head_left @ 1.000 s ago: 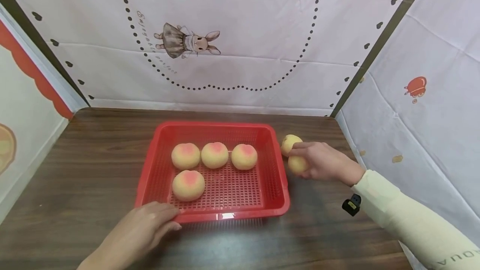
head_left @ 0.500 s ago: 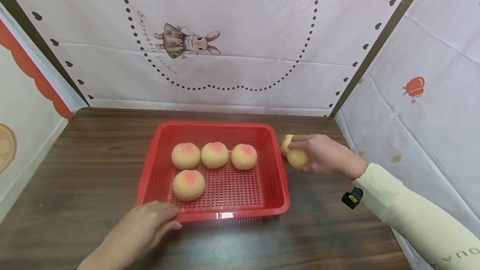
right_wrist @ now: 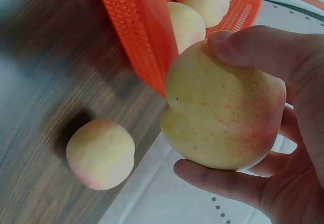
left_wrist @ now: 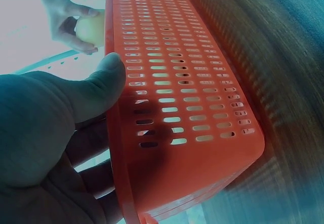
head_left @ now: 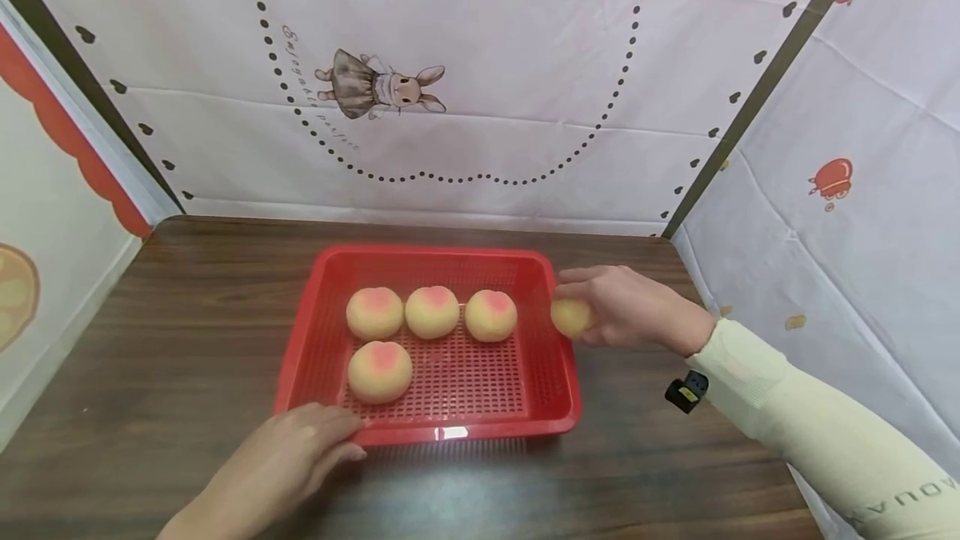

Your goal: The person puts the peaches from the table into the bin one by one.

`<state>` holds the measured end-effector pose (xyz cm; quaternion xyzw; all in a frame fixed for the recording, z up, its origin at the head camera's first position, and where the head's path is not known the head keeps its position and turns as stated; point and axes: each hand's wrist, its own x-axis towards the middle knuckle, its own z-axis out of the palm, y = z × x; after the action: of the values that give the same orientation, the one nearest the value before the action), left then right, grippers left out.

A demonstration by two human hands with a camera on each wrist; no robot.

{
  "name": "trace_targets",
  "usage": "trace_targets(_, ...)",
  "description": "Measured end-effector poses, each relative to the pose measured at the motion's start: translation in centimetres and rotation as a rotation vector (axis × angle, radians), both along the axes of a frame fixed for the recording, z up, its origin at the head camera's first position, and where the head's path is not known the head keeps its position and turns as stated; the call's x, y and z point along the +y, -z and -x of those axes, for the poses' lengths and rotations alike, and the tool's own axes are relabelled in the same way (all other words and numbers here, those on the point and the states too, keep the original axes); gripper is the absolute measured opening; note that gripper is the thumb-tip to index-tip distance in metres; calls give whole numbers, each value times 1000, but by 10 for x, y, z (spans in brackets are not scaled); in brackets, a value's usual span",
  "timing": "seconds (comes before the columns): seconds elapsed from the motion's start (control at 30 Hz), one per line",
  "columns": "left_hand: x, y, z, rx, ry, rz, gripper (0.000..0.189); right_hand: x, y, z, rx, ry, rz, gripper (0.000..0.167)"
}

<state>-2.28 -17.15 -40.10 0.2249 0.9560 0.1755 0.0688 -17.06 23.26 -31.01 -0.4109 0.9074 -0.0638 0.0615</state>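
Note:
Across the right rim of a red plastic basket (head_left: 465, 432), my right hand (head_left: 630, 307) holds a yellow peach (head_left: 572, 317). The right wrist view shows the thumb on one side of this peach (right_wrist: 225, 102) and fingers on the other. Another peach (right_wrist: 101, 154) lies on the table outside the basket; the right hand hides it in the head view. My left hand (head_left: 281, 461) grips the basket's front left corner. Its thumb (left_wrist: 106, 79) presses the outer wall and its fingers go over the rim. Several pink-topped peaches (head_left: 380, 373) sit inside the basket.
The basket stands on a dark wood-grain table (head_left: 187, 340). A white printed cloth (head_left: 480, 65) hangs behind the table, with another printed panel (head_left: 862, 190) on the right. A small black device (head_left: 686, 392) sits by the right sleeve.
The right hand has lifted its peach and carried it left to the basket's right rim, passing over the other loose peach. The left hand and the basket stay in place.

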Motion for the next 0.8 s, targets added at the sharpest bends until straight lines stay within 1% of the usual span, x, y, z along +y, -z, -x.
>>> trace_targets(0.2,1,-1,1,-45,-14,-7,29,-11,-4,-1,-31,-34,-11,52)
trace_targets(0.43,-1,-1,2,-12,-10,0,28,-30,-7,1,-36,-90,-27,47)
trace_targets(0.63,-2,-1,0,5,-4,-8,28,-46,-7,2,-32,-147,-13,44)
trace_targets(0.8,-3,0,-1,39,24,-11,28,-54,-8,1,-43,-147,-35,48)
